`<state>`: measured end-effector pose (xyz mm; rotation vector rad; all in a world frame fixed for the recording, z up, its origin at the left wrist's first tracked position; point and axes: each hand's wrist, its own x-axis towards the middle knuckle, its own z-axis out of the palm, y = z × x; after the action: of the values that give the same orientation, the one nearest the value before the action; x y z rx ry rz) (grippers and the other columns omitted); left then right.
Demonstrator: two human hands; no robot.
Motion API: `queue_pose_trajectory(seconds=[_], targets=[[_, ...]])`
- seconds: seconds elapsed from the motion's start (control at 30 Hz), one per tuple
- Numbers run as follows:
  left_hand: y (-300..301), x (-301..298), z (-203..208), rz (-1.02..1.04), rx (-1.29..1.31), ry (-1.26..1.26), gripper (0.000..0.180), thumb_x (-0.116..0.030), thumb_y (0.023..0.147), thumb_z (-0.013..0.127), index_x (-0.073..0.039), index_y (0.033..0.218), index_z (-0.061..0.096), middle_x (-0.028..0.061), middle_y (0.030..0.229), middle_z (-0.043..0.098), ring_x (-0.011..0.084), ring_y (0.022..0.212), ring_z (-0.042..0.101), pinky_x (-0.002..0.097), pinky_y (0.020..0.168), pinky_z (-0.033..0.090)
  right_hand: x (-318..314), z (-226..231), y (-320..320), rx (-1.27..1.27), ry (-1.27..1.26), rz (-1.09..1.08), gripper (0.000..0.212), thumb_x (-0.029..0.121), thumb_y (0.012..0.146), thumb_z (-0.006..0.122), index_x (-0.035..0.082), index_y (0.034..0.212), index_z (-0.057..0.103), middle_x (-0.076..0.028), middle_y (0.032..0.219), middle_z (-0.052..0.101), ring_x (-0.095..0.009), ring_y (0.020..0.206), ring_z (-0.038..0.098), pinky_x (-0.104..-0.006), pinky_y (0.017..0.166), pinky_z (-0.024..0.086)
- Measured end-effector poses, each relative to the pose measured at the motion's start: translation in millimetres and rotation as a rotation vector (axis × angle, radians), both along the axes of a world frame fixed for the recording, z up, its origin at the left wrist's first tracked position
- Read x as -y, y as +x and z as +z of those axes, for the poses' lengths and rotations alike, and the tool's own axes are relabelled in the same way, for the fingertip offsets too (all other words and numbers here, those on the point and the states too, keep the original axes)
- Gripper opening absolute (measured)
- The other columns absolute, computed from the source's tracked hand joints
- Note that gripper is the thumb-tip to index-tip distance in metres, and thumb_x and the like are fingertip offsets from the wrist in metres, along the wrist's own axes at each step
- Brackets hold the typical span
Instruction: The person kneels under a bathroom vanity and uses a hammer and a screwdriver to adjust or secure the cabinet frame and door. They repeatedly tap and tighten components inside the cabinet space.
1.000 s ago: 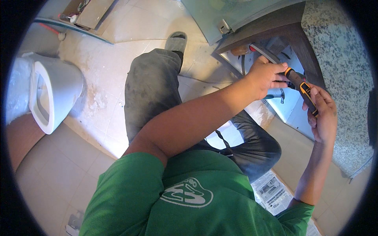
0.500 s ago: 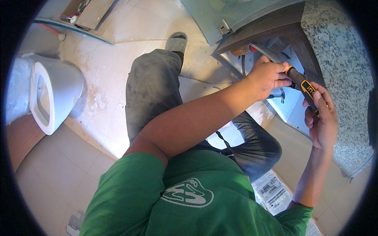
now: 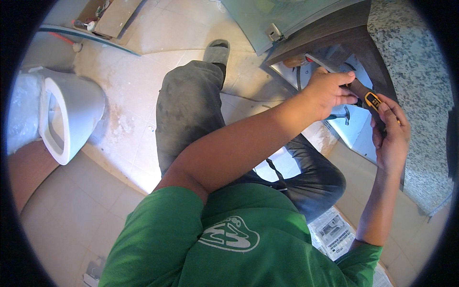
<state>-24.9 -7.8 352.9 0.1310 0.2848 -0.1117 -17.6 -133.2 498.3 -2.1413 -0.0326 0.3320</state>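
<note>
My right hand (image 3: 393, 131) is closed around the rear of a slim hand tool (image 3: 367, 95) with a dark grey-brown body and a yellow-orange panel. My left hand (image 3: 330, 93) is at its front end, thumb along the top and fingers curled below. The tool slants across the opening of a dark wood cabinet (image 3: 382, 67). Its working tip is hidden behind my left hand, so its exact kind cannot be made out. Just below the left hand, inside the cabinet, lies a hammer (image 3: 345, 115) with a teal handle.
A glass door (image 3: 253, 24) with a metal hinge stands open beside the cabinet. Speckled granite (image 3: 416, 95) runs along the right. A white toilet (image 3: 79, 105) stands at left, a cardboard box (image 3: 114, 19) at the upper left. Newspaper (image 3: 332, 234) lies by my right side.
My left thumb has moved forward onto the tool's front, covering the orange ring there. The tool has turned slightly in my right hand. The view has shifted a little.
</note>
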Motion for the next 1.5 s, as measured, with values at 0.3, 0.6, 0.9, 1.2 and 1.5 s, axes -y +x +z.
queue_pose_trajectory(seconds=[0.3,0.6,0.9,1.2,1.5], targets=[[5.6,4.4,-1.7,0.011,0.031,0.019,0.025,-0.017,0.090,0.071,-0.001,0.107,0.062,0.0116,0.103,0.067,0.0280,0.099,0.066,0.0439,0.087,0.057,-1.0,-3.1,0.9,0.035,-0.009,-0.027,0.027,0.019,0.096,0.061,0.002,0.116,0.068,-0.001,0.069,0.059,0.000,0.044,0.037,-0.0169,0.039,0.023],[9.1,7.7,-10.5,0.022,0.057,-0.027,0.020,-0.016,0.092,0.069,-0.001,0.105,0.062,0.0112,0.103,0.067,0.0270,0.099,0.065,0.0421,0.088,0.056,-3.3,-9.4,6.5,0.056,0.008,-0.031,0.025,0.017,0.095,0.062,0.001,0.113,0.068,-0.002,0.068,0.060,0.000,0.045,0.040,-0.0176,0.039,0.025],[6.8,8.6,-4.3,0.045,-0.005,0.038,0.021,-0.014,0.092,0.069,0.002,0.103,0.061,0.0135,0.101,0.067,0.0267,0.093,0.066,0.0397,0.082,0.058,4.8,-10.8,9.7,0.033,0.030,-0.025,0.025,0.014,0.095,0.060,-0.001,0.113,0.068,-0.002,0.067,0.060,-0.001,0.043,0.039,-0.0180,0.038,0.024],[3.3,11.5,6.9,0.079,-0.027,0.069,0.025,-0.015,0.091,0.070,0.003,0.104,0.060,0.0155,0.101,0.066,0.0269,0.091,0.067,0.0398,0.082,0.059,10.8,-2.7,10.3,0.028,0.043,-0.023,0.025,0.016,0.095,0.059,-0.001,0.112,0.068,-0.001,0.066,0.059,-0.001,0.043,0.039,-0.0174,0.037,0.024],[4.2,10.2,-0.7,0.056,0.008,0.076,0.023,-0.015,0.092,0.070,0.002,0.103,0.061,0.0139,0.099,0.067,0.0256,0.089,0.067,0.0386,0.079,0.059,8.3,-11.6,9.1,0.030,0.060,-0.066,0.025,0.017,0.096,0.058,0.000,0.111,0.069,-0.001,0.067,0.061,-0.001,0.042,0.040,-0.0174,0.037,0.024]])
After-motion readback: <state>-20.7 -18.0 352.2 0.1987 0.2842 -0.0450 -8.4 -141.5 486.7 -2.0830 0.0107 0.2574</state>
